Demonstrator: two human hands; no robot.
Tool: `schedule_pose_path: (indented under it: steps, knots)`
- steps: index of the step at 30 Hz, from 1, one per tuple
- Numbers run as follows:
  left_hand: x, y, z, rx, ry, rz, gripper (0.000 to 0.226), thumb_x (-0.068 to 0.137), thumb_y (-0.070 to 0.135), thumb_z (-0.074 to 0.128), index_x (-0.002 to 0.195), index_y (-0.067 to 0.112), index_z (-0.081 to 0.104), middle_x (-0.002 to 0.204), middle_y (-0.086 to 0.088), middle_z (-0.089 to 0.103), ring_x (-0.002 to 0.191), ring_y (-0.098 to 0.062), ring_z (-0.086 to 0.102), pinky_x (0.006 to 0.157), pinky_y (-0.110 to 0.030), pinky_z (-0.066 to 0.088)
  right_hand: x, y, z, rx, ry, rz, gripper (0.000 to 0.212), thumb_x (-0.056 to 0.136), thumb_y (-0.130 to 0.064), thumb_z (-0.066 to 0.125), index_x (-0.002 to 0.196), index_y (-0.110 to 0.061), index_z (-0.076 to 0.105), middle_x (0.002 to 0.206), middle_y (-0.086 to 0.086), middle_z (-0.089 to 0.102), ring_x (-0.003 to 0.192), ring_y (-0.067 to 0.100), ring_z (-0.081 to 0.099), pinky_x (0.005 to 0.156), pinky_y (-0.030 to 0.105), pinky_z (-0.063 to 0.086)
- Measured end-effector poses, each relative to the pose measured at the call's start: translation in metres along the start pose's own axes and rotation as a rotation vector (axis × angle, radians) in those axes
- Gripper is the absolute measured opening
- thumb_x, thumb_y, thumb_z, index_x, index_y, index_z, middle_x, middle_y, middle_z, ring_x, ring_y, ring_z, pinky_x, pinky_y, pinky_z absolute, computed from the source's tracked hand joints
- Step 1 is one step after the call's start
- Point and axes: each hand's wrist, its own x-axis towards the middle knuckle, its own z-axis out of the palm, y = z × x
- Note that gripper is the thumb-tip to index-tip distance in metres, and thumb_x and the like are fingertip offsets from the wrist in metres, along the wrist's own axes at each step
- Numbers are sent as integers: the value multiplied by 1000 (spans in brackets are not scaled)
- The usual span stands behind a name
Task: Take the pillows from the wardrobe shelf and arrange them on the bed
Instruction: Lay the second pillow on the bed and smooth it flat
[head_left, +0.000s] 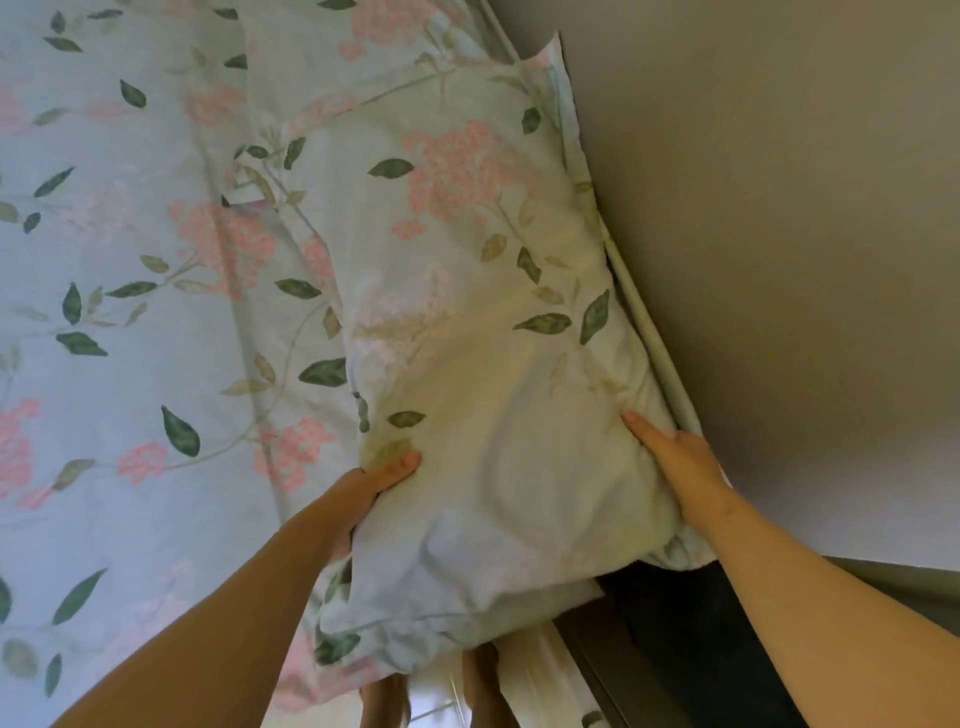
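At the head of the bed (93, 312), hard against the wall (779, 208), the pillow (483, 322) lies with its long axis running straight away from me, along the wall line. My two hands hold its near end, one on each long side. My left hand (363, 493) cups the left edge with the thumb pressed over the top of the cover; the other fingers are tucked under, out of sight. My right hand (675, 457) lies flat along the right edge, fingers straight and together, wedged between the pillow and the wall. Neither hand is nearer than the other; the bulk of the pillow sits beyond both. A second pillow (332, 67) in the same floral cover seems to lie just beyond its far end. I judge the next move is a push forward and a patting down to settle it square.
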Motion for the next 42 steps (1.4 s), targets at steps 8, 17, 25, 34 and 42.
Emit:
schedule_pose_path:
  steps: [8, 17, 25, 34, 42]
  knots:
    - [-20, -5, -2, -50, -58, -77, 69, 51, 48, 72, 107, 13, 52, 102, -10, 62, 93, -28, 58, 76, -41, 47, -4, 16, -15, 524, -232, 96, 99, 44, -49, 85, 132, -21, 49, 125, 13, 61, 109, 32, 60, 72, 39, 55]
    - [-12, -38, 10, 232, 276, -9, 82, 66, 43, 79, 132, 14, 42, 128, -10, 53, 116, -35, 49, 98, -49, 40, -20, 40, -31, 70, 90, 161, 66, 79, -20, 71, 135, -9, 38, 132, 16, 50, 107, 33, 54, 88, 42, 45]
    - [-12, -61, -18, 311, 126, -180, 82, 56, 28, 87, 126, 6, 52, 119, -16, 62, 110, -36, 57, 104, -47, 42, -24, 47, -35, -413, 233, 65, 45, 88, -31, 59, 118, 3, 54, 116, 24, 59, 106, 39, 55, 86, 41, 42]
    - [-8, -73, 9, 608, 572, -121, 91, 68, 37, 74, 139, 17, 21, 140, -18, 34, 128, -39, 33, 108, -50, 31, -32, 47, -21, -770, 407, 142, 45, 90, -14, 49, 133, -12, 35, 130, 22, 43, 121, 41, 38, 104, 49, 27]
    - [-4, -30, 45, 967, 406, 570, 79, 82, 25, 56, 144, 41, 10, 158, 2, -3, 144, -29, 5, 111, -55, 27, -25, 6, 29, -601, 105, -272, 58, 94, -48, 37, 146, -36, 13, 159, 1, 8, 144, 29, 11, 112, 54, 17]
